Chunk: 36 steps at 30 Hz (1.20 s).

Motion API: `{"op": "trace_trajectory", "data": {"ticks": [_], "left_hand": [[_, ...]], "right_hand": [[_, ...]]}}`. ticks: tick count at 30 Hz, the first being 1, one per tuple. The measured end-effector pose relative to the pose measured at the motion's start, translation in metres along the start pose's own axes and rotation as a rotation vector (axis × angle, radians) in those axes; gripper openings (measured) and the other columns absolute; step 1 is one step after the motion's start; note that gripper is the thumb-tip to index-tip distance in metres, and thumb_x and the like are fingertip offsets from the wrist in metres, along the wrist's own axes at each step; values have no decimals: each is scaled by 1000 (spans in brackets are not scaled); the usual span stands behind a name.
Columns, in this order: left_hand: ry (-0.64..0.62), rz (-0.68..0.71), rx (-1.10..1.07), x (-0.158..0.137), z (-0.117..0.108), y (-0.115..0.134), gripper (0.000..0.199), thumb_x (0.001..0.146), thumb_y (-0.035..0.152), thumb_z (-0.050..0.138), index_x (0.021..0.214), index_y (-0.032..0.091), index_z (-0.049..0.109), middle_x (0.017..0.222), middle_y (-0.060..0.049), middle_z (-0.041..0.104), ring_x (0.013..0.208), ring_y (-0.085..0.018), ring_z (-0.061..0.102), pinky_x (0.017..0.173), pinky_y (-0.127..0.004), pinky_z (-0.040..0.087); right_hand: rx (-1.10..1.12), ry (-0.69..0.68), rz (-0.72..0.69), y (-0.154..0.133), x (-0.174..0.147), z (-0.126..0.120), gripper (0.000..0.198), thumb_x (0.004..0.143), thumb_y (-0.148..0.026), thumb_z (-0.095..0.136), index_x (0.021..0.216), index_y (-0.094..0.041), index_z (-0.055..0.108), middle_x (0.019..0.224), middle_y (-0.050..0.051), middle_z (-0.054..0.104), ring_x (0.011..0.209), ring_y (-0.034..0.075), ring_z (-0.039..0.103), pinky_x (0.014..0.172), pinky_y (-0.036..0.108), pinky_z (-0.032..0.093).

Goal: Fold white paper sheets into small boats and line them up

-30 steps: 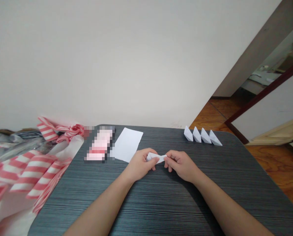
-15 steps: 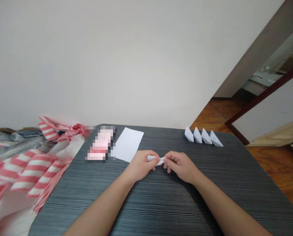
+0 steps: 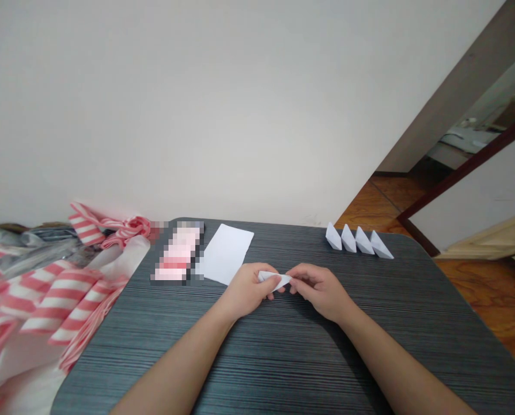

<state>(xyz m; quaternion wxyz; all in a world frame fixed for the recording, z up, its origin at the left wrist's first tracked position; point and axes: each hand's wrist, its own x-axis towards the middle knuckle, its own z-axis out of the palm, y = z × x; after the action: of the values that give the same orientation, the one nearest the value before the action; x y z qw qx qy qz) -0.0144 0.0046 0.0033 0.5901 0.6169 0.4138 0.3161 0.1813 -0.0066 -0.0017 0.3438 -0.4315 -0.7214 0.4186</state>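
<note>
No legible text, label, brand, number or sign. The red-and-pale-pink object at the left of the desk is masked by coarse pixels, so any lettering there cannot be made out; the white sheet, central folded paper and four folded pieces bear no readable mark.

Bare forearms taper to a bare left hand and right hand
</note>
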Motion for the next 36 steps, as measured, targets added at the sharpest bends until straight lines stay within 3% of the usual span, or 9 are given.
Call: {"op": "trace_trajectory", "data": {"ticks": [9, 21, 32, 36], "left_hand": [[-6, -20, -37, 0, -1, 2, 23, 81, 32, 52, 80, 12, 64, 74, -6, 68, 55, -11, 55, 52, -21, 43], [-10, -26, -31, 0, -1, 2, 24, 82, 33, 52, 80, 12, 64, 75, -7, 69, 57, -12, 57, 54, -23, 44], [-15, -49, 4, -1, -2, 6, 25, 78, 34, 56, 79, 12, 68, 74, -7, 68, 62, -14, 58, 57, -23, 45], [-15, -49, -8, -1, 0, 4, 23, 79, 31, 55, 79, 12, 67, 74, -7, 68, 61, -13, 57, 57, -23, 46]], "right_hand": [[-76, 0, -174, 5, 2, -4, 16, 87, -18, 52, 94, -20, 67, 71, 2, 64, 69, 14, 60, 69, 27, 46], [-125, -4, -180, 0, 3, -6, 17, 88, -19, 50, 81, -18, 65, 70, 3, 62, 67, 14, 59, 67, 27, 45], [-191, -102, -233, -3, 2, -6, 22, 90, -18, 45, 83, -19, 65, 76, 4, 64, 77, 15, 59, 74, 27, 45], [-133, -83, -137, -2, -1, -3, 16, 89, -21, 48, 88, -19, 63, 74, 2, 65, 71, 14, 61, 68, 25, 45]]}}
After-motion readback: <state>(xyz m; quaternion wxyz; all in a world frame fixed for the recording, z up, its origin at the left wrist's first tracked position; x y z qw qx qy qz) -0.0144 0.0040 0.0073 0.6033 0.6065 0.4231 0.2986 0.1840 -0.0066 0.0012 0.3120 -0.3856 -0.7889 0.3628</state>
